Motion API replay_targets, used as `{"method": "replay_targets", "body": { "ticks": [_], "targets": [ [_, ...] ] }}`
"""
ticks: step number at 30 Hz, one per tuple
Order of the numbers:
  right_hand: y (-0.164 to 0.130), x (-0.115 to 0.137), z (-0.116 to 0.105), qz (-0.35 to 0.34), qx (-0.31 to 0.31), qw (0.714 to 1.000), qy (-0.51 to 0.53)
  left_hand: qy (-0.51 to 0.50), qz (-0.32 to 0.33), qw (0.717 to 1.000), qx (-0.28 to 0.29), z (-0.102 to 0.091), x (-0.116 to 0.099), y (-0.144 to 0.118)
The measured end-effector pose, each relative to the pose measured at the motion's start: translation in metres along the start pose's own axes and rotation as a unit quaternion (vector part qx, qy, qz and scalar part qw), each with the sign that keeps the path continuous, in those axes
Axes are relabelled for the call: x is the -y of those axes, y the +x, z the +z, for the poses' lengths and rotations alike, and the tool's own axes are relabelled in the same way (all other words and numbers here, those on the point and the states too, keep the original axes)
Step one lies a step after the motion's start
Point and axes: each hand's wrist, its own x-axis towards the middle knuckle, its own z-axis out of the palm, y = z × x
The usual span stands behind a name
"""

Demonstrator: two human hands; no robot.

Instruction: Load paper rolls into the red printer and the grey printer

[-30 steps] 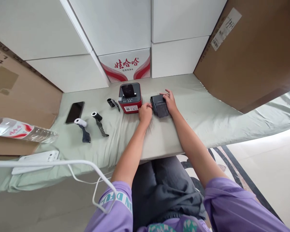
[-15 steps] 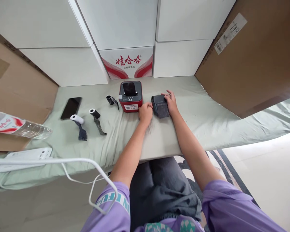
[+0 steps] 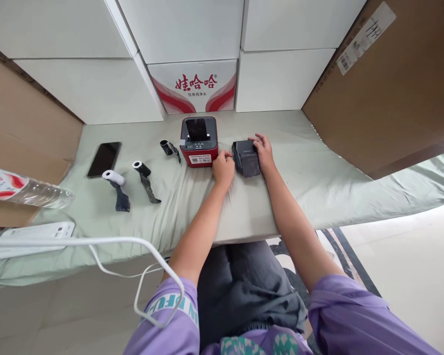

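A small black portable printer (image 3: 246, 152) lies on the cloth, with a strip of dark paper hanging from its front. My right hand (image 3: 263, 152) grips its right side, thumb and fingers at its top edge. Between this printer and a red-and-black box-shaped printer (image 3: 200, 143) rests my left hand (image 3: 224, 168), its fingers curled in close to the red side. Whatever those fingers may hold is hidden. Dark paper also sticks up from the slot of the red printer. Left of it lie a small black roll (image 3: 166, 147), another black roll (image 3: 142, 168) and a white roll (image 3: 113, 177), each with a dark tail.
A phone (image 3: 104, 159) lies at the left on the green cloth (image 3: 318, 162). Nearby are a water bottle (image 3: 33, 190) and white flat devices (image 3: 40, 235). A white cable (image 3: 133, 240) crosses the front left. White boxes (image 3: 192, 29) and brown cartons (image 3: 392, 98) wall the surface.
The view has tilted slightly, so the things on the cloth appear a little higher. Both hands stay at nearly the same places beside the two printers.
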Motion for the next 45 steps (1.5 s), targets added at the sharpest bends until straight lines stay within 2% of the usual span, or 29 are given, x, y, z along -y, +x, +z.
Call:
{"method": "replay_targets", "body": {
  "ticks": [16,20,24,29,33,36,41,45],
  "targets": [
    [0.001,-0.001,0.001,-0.001,-0.007,1.0,0.013,-0.033,0.003,0.999,0.011,0.002,0.0,-0.003],
    [0.001,-0.001,0.001,-0.002,-0.01,1.0,0.013,0.069,0.008,0.996,0.047,-0.001,-0.01,-0.009],
    [0.001,-0.001,0.002,-0.004,-0.017,1.0,0.015,0.21,0.015,0.975,0.073,-0.005,-0.019,-0.017],
    [0.0,0.005,0.002,0.003,-0.023,1.0,-0.007,0.246,0.028,0.966,0.078,-0.007,-0.021,-0.018],
    [-0.008,0.016,0.001,0.029,-0.101,0.99,-0.094,0.262,0.029,0.961,0.087,-0.003,-0.018,-0.019],
    [-0.016,0.023,0.0,0.061,-0.122,0.988,-0.078,0.249,0.049,0.964,0.076,0.004,-0.016,-0.026],
    [-0.025,0.038,0.002,0.156,-0.089,0.981,0.072,0.148,0.04,0.987,0.042,0.009,-0.015,-0.031],
    [-0.027,0.054,0.003,0.211,-0.036,0.967,0.14,0.035,0.019,0.999,0.007,0.012,-0.011,-0.023]
  ]
}}
